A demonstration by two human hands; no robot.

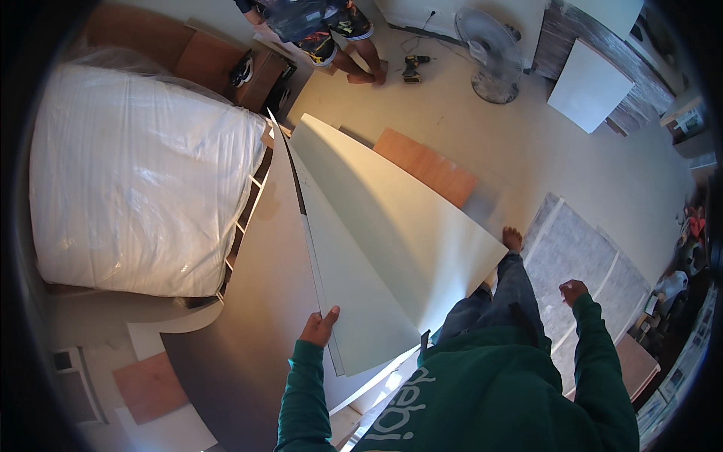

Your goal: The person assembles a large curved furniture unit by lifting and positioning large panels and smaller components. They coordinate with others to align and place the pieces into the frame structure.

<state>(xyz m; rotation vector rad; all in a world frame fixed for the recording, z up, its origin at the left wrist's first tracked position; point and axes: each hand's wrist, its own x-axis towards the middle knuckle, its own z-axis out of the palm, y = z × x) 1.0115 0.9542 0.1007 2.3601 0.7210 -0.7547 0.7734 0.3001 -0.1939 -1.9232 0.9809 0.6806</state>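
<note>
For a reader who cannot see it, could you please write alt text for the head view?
Seen from above, a person in a green sweatshirt grips the edge of a large pale sheet panel with the left hand, while the right hand hangs free in a loose fist. A plastic-wrapped mattress lies left; a floor fan stands beyond.

One wrapped mattress (143, 177), two pale panels (392, 226), one fan (489, 49), one drill (413, 68), two people (497, 377)

The pale laminate panel (392, 226) gripped by the left hand (320, 328) looks smooth and matt, with a soft sheen. At nine o'clock the mattress (135, 181) wears glossy, crinkled clear plastic. At twelve o'clock a plywood sheet (425, 166) shows bare matt wood (reddish-brown), and the sweatshirt sleeve (305, 392) is soft green cloth.
</note>
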